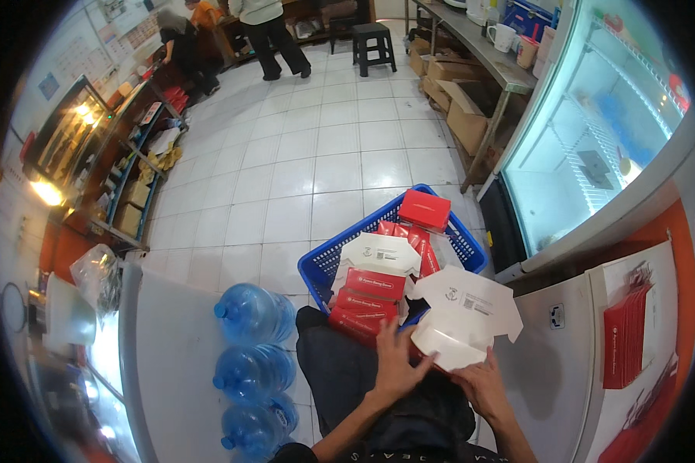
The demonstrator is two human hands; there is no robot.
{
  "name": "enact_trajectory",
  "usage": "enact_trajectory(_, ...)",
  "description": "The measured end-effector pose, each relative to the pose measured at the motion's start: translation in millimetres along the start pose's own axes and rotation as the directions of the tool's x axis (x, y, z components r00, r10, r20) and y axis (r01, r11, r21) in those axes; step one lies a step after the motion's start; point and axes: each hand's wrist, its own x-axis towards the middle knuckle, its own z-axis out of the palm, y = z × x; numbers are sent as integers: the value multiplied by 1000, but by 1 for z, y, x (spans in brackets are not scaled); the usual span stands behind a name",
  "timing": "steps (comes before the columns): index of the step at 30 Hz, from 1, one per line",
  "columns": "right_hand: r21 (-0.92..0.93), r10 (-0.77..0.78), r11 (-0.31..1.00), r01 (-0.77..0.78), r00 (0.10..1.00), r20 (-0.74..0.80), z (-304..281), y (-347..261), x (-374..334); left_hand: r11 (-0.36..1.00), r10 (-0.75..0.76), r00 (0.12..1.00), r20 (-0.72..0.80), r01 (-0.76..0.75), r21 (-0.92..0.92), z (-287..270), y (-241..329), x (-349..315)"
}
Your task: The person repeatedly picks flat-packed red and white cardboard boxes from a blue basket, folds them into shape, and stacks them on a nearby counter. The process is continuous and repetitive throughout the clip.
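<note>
A cardboard food box, white inside with red outer sides, stands unfolded with its lid up over my lap. My left hand is at its near left corner, thumb on the edge and fingers partly spread along the side. My right hand grips the near right edge, its fingertips curled over the rim. Just beyond, a blue plastic basket holds several red boxes. One of them has its white lid raised. Another red box lies at the basket's far end.
Large blue water bottles lie in a row to my left. A glass-door fridge and a stack of red flat boxes are to the right. Beyond the tiled floor are a black stool, a metal table and several people.
</note>
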Motion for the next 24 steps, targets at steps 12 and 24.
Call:
enact_trajectory(12, 38, 111, 993, -109, 992, -65, 32, 21, 38, 817, -183, 600, 778, 533, -219, 39, -62, 0)
enact_trajectory(24, -4, 349, 936, -352, 927, 135, 41, 34, 91, 696, -210, 503, 839, 679, -232, 41, -65, 4)
